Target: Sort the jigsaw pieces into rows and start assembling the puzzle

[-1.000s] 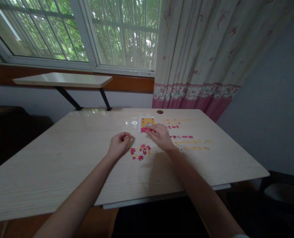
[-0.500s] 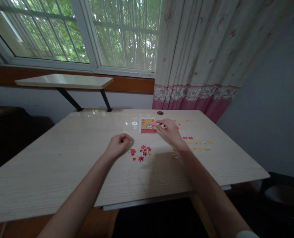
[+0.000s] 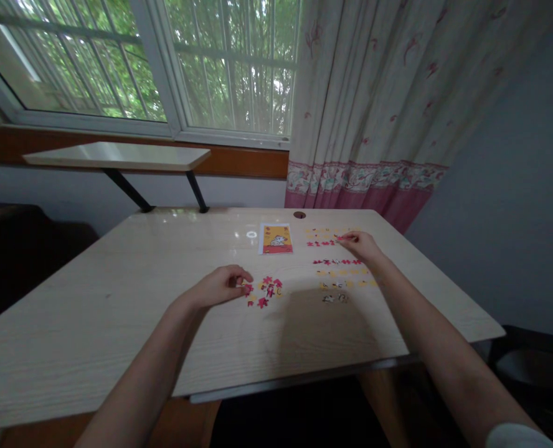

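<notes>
My left hand (image 3: 220,286) rests on the table at the left side of a loose pile of red and yellow jigsaw puzzle pieces (image 3: 270,290). Its fingers are curved with the thumb apart, and the fingertips touch a red piece at the pile's edge. At the right, my right hand (image 3: 361,246) pinches a red puzzle piece (image 3: 342,238) at the end of a row of red pieces (image 3: 321,244). Between the hands and farther back lies a picture card (image 3: 276,239) with a white animal on yellow and red.
More rows of yellow pieces (image 3: 342,272) and red pieces (image 3: 335,262) lie at the right, partly hidden by my right forearm. A few whitish pieces (image 3: 335,299) sit nearer me. A raised shelf (image 3: 118,152) stands at the back left, and a round hole (image 3: 299,214) is near the back edge.
My right hand has moved right from the picture card to the end of the red row, carrying the red piece. My left hand has come down to the pile, its fingers spreading.
</notes>
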The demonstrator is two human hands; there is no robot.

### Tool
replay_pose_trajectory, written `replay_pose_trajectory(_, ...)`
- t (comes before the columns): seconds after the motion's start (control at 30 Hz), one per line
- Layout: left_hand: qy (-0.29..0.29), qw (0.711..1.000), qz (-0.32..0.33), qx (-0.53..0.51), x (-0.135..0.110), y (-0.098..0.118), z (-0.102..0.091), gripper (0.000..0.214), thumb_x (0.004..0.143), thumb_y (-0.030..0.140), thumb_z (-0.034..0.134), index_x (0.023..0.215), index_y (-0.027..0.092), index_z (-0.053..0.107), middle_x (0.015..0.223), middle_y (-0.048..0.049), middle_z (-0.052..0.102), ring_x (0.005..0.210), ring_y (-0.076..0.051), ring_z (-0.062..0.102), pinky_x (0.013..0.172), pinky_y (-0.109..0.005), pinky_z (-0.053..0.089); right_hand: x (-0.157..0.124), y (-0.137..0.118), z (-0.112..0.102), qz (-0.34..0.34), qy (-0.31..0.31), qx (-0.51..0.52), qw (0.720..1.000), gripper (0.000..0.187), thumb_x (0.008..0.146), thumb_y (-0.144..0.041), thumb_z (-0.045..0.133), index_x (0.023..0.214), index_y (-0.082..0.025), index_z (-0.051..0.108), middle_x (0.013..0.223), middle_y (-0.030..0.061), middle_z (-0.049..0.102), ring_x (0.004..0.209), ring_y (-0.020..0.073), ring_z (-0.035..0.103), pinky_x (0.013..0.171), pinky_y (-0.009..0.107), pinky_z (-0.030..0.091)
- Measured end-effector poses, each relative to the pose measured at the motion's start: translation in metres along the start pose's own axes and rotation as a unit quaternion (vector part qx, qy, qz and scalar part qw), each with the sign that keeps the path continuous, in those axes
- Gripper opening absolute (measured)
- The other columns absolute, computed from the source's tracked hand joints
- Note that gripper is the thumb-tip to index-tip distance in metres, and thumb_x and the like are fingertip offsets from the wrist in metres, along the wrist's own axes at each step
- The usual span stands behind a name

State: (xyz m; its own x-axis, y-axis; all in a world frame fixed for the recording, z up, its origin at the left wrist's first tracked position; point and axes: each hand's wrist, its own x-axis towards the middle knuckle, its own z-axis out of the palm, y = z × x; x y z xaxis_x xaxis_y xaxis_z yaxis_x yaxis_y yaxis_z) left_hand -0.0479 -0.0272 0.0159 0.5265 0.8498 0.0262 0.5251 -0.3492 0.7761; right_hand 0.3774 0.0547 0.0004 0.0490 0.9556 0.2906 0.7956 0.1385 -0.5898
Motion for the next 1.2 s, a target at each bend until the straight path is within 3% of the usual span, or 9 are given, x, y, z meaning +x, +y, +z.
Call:
replay_pose_trajectory(0.13, 0.009, 1.0, 0.004, 0.004, 0.0, 0.003, -0.001, 0.025, 0.064, 0.032, 0.065, 0.083, 0.016, 0.068, 0.067, -0.0002, 0.052, 0.06, -0.013, 0.047, 0.055, -0.022, 0.037, 0.001, 0.012, 0.001, 0.017, -0.038, -0.026, 0.999, 0.029, 0.071, -0.034, 0.061, 0.089, -0.014, 0.071, 0.073, 0.0063, 0.068, 0.062, 0.0149, 0.055, 0.058, 0.026, 0.04)
replay_pose_trajectory(0.57, -0.001, 0.999, 0.052, 0.0, -0.001, 0.004, -0.002, 0.015, 0.067, 0.023, 0.062, 0.079, 0.017, 0.067, 0.077, -0.0037, 0.06, 0.067, -0.014, 0.051, 0.06, -0.024, 0.039, 0.001, 0.016, 0.005, 0.021, -0.031, -0.039, 0.999, 0.029, 0.072, -0.033, 0.061, 0.093, -0.015, 0.071, 0.084, 0.0088, 0.069, 0.073, 0.0179, 0.059, 0.065, 0.028, 0.043)
replay_pose_trajectory(0.67, -0.011, 0.997, 0.049, -0.055, -0.001, 0.005, 0.001, 0.012, 0.069, 0.025, 0.063, 0.075, 0.015, 0.065, 0.075, -0.0047, 0.062, 0.066, -0.013, 0.052, 0.06, -0.024, 0.039, 0.003, 0.007, 0.004, 0.025, -0.021, -0.044, 0.998, 0.028, 0.07, -0.027, 0.063, 0.093, -0.013, 0.07, 0.085, 0.0106, 0.069, 0.072, 0.0175, 0.06, 0.066, 0.028, 0.044)
replay_pose_trajectory(0.77, -0.007, 0.986, 0.011, -0.169, 0.0, 0.011, 0.007, 0.016, 0.069, 0.03, 0.065, 0.07, 0.014, 0.063, 0.065, -0.0035, 0.061, 0.058, -0.012, 0.051, 0.056, -0.023, 0.038, 0.002, -0.025, 0.009, 0.003, 0.019, -0.045, 0.999, 0.026, 0.072, -0.024, 0.061, 0.094, -0.013, 0.069, 0.093, 0.0128, 0.067, 0.076, 0.017, 0.059, 0.071, 0.029, 0.044)
replay_pose_trajectory(0.83, 0.044, 0.968, -0.013, -0.246, 0.002, 0.016, 0.011, 0.019, 0.065, 0.032, 0.069, 0.07, 0.015, 0.062, 0.061, -0.0022, 0.06, 0.054, -0.011, 0.049, 0.053, -0.023, 0.037, -0.003, -0.059, 0.016, -0.054, 0.043, -0.023, 0.997, 0.021, 0.074, -0.022, 0.059, 0.09, -0.014, 0.069, 0.092, 0.0115, 0.066, 0.076, 0.0162, 0.059, 0.072, 0.029, 0.044)
replay_pose_trajectory(1.03, 0.196, 0.922, -0.052, -0.33, 0.009, 0.024, 0.013, 0.031, 0.056, 0.032, 0.075, 0.08, 0.014, 0.067, 0.069, -0.0045, 0.064, 0.055, -0.01, 0.051, 0.049, -0.022, 0.037, -0.039, -0.163, 0.058, -0.257, -0.042, 0.043, 0.965, 0.012, 0.077, -0.021, 0.059, 0.086, -0.02, 0.067, 0.086, 0.0044, 0.067, 0.079, 0.0146, 0.059, 0.071, 0.028, 0.044)
replay_pose_trajectory(1.2, 0.263, 0.893, -0.065, -0.359, 0.012, 0.023, 0.012, 0.033, 0.052, 0.035, 0.077, 0.073, 0.014, 0.063, 0.062, -0.0017, 0.063, 0.047, -0.008, 0.048, 0.044, -0.02, 0.035, -0.068, -0.199, 0.089, -0.293, -0.04, 0.071, 0.953, 0.021, 0.077, -0.034, 0.063, 0.094, -0.022, 0.064, 0.085, 0.0018, 0.067, 0.08, 0.0139, 0.059, 0.075, 0.028, 0.043)
